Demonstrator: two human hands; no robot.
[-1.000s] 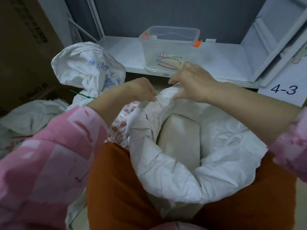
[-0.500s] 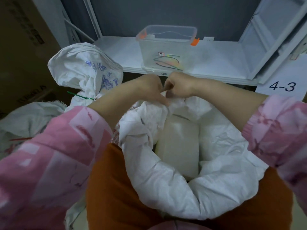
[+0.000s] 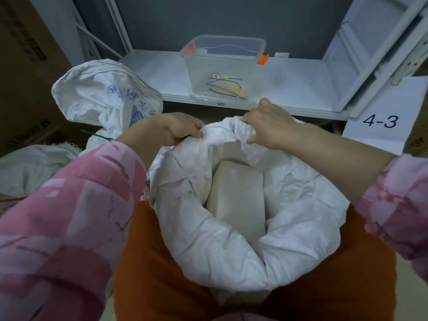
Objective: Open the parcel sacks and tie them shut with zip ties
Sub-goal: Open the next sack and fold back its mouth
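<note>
At far left, a second white sack [image 3: 106, 93] with blue print is seen slumped below the shelf [image 3: 301, 89], its neck already cinched by a green zip tie [image 3: 96, 135]; that one can be judged finished. Just right of it, the left hand [image 3: 179, 129] is curled over the far rim of the open sack [image 3: 208, 251], a fold of white fabric pinched between thumb and fingers. Between the orange-clad knees this sack is held upright, its mouth rolled wide, and a pale wrapped parcel [image 3: 236, 200] is exposed inside. Behind it, on the shelf, spare ties are kept in a clear plastic bin [image 3: 223, 68]. Further right, the right hand [image 3: 268, 123] is clenched on the same far rim, near the left. The rim appears to be only partly gathered; bunching of the neck, fetching of a tie and cinching are judged outstanding.
</note>
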